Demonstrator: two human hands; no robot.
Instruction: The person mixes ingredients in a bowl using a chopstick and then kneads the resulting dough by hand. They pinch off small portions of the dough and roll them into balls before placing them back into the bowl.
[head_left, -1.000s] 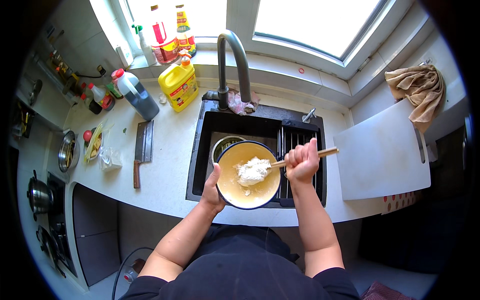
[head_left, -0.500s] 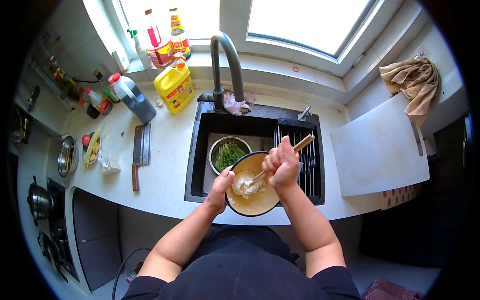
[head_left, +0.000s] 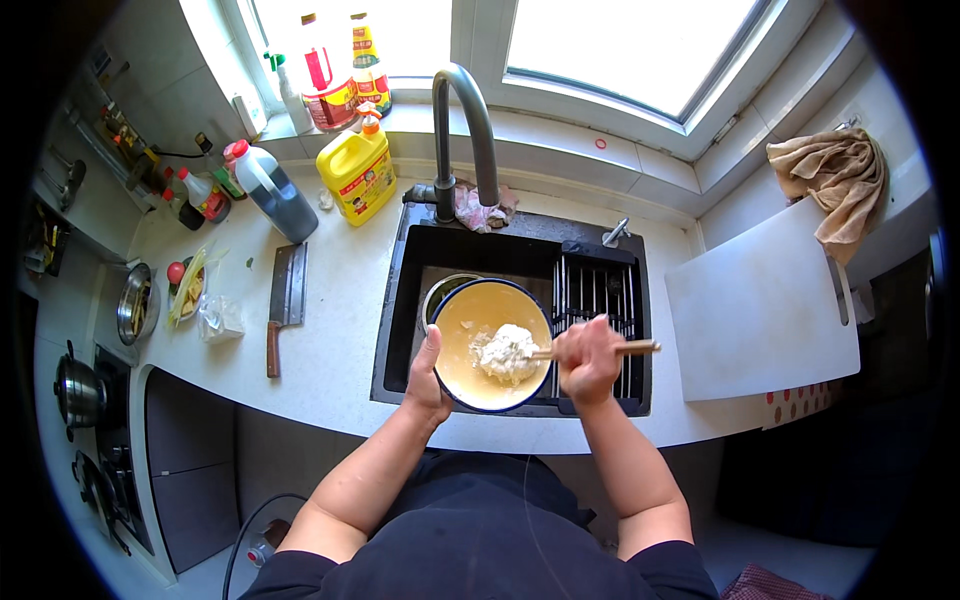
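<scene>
Steadying yellow bowl (head_left: 492, 345) over sink (head_left: 400, 300), left hand (head_left: 428, 375) fingers clamped on rim; right hand (head_left: 585, 357) fingers clamped on chopsticks (head_left: 620, 349) in dough (head_left: 506, 352)

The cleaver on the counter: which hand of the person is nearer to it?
Left. The left hand grips the yellow bowl's rim, right of the cleaver. The right hand holds chopsticks beyond the bowl, farther away.

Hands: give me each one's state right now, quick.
Left hand: closed on the rim of the yellow bowl.
Right hand: closed around the chopsticks in the white dough.
</scene>
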